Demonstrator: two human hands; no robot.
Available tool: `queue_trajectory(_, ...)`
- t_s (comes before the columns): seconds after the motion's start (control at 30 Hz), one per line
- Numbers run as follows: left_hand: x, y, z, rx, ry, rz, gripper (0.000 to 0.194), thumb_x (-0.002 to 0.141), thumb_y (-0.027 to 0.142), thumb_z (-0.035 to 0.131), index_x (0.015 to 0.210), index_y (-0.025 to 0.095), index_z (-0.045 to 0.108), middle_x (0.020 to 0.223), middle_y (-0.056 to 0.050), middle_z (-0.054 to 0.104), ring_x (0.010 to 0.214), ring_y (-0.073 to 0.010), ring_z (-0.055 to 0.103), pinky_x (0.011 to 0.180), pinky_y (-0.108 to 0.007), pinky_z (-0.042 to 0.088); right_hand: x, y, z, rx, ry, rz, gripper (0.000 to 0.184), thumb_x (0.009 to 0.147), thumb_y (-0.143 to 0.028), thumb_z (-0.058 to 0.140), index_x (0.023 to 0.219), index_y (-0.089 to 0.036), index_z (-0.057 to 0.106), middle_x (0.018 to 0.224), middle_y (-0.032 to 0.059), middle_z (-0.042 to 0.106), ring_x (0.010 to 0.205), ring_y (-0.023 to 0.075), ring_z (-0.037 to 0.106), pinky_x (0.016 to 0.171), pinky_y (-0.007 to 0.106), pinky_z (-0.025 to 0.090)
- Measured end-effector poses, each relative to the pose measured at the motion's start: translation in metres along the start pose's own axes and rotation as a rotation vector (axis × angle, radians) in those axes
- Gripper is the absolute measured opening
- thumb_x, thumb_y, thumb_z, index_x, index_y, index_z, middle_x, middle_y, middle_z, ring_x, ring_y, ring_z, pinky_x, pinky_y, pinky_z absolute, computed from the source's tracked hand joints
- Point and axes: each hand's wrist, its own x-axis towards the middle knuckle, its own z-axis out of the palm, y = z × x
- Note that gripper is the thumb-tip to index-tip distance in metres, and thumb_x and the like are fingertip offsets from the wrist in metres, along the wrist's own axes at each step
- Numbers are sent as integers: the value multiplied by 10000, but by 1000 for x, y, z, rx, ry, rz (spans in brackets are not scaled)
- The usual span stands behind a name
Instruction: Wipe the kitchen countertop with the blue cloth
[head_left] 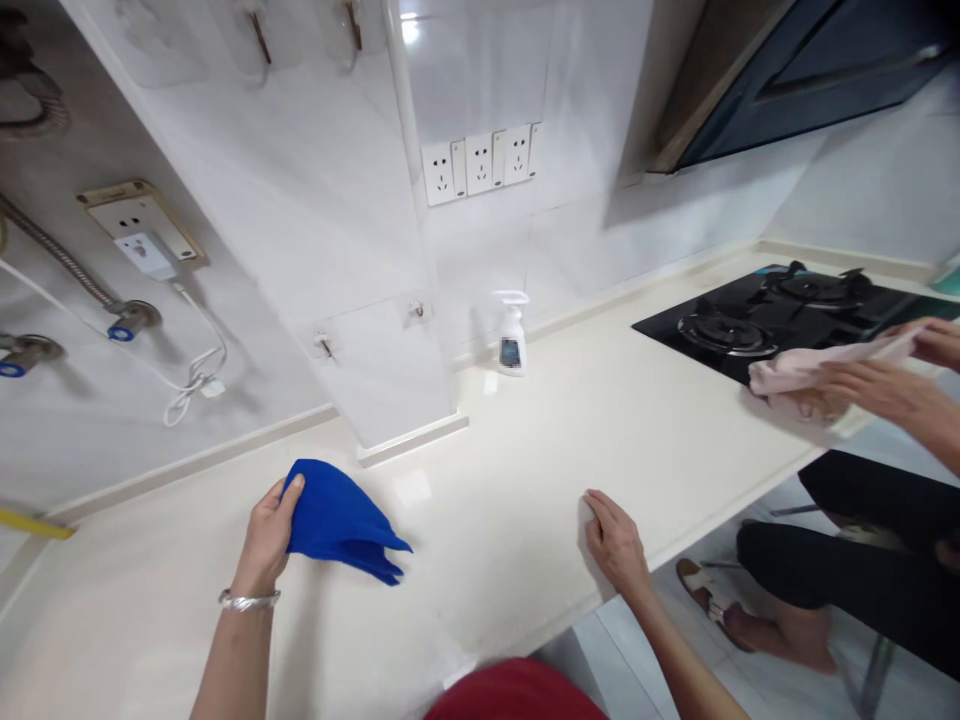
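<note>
A folded blue cloth [337, 520] is gripped at its upper left corner by my left hand [271, 525], thumb on top. The cloth hangs over the pale countertop [480, 560], its loose corners pointing right. My right hand [616, 540] is at the counter near its front edge, with loosely bent fingers and no object visible in it. A white spray bottle [513, 340] stands upright against the back wall, beyond both hands.
A black gas stove [735, 320] is set into the counter at right. Beside it, another person's hands [885, 390] hold a pale pink cloth [802, 370]. A wall pillar [375, 370] juts onto the counter. A dark cabinet [810, 80] hangs at upper right.
</note>
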Motion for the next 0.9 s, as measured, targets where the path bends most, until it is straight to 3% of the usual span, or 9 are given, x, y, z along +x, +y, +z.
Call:
queue_trajectory(0.1, 8, -41, -27, 241, 53, 72, 476, 654, 576, 737, 985, 235, 734, 986, -45, 769, 988, -288, 679, 894, -371, 564, 0, 1, 0, 0, -3, 5, 411, 875, -196, 413, 1240, -154, 597, 1318, 141, 604, 1215, 255, 566, 1049, 473, 484)
queue_trajectory(0.2, 14, -95, -56, 408, 93, 58, 393, 657, 516, 713, 939, 244, 744, 1126, -49, 754, 1190, -321, 614, 1118, -420, 437, -1, 0, -1, 2, -8, 4, 429, 871, -204, 417, 1263, -169, 589, 1327, 137, 600, 1217, 268, 566, 1039, 492, 490)
queue_trajectory(0.3, 17, -136, -81, 556, 124, 21, 475, 754, 544, 577, 1071, 213, 703, 1243, -67, 712, 1251, -312, 584, 1147, -444, 406, -2, 0, -2, -2, -6, 11, 436, 870, -208, 413, 1269, -182, 587, 1324, 138, 602, 1218, 280, 568, 1030, 508, 494)
queue_trajectory(0.37, 18, -145, -90, 658, 107, 29, 499, 797, 548, 507, 1111, 200, 681, 1257, -74, 705, 1238, -307, 596, 1116, -426, 439, -1, -1, -3, -9, -3, 9, 430, 874, -212, 409, 1264, -181, 587, 1317, 141, 606, 1215, 282, 571, 1028, 509, 496)
queue_trajectory(0.5, 12, -126, -78, 944, -9, 106, 485, 874, 474, 413, 1193, 183, 633, 1187, -109, 732, 1089, -319, 678, 998, -419, 514, -1, 0, -4, -21, -13, -11, 417, 880, -217, 412, 1257, -174, 583, 1308, 144, 610, 1213, 280, 574, 1029, 501, 498)
queue_trajectory(0.67, -23, -84, -17, 1187, -175, 169, 518, 949, 467, 299, 1337, 226, 545, 926, -120, 771, 899, -320, 722, 829, -432, 552, -3, 0, -3, -20, -21, -4, 423, 873, -210, 418, 1260, -176, 585, 1320, 139, 606, 1224, 283, 569, 1036, 515, 492)
queue_trajectory(0.73, -36, -72, 4, 1016, -331, 172, 517, 940, 513, 336, 1362, 279, 522, 1001, -90, 769, 918, -284, 723, 837, -406, 559, -2, -1, -4, -18, -13, 1, 417, 873, -208, 418, 1250, -172, 592, 1319, 140, 608, 1221, 280, 573, 1037, 514, 494)
queue_trajectory(0.8, -41, -66, 14, 713, -442, 78, 568, 912, 590, 374, 1389, 300, 481, 1121, -69, 747, 922, -245, 724, 796, -365, 584, -1, -2, -5, -15, -13, -3, 410, 877, -208, 416, 1244, -166, 593, 1316, 142, 608, 1220, 277, 574, 1037, 508, 497)
queue_trajectory(0.9, -36, -69, 10, 456, -365, -37, 633, 894, 640, 354, 1408, 279, 438, 1208, -78, 714, 959, -233, 717, 779, -362, 602, 1, -4, -6, -18, -22, -15, 408, 882, -209, 413, 1246, -158, 589, 1315, 147, 607, 1226, 272, 570, 1040, 500, 498)
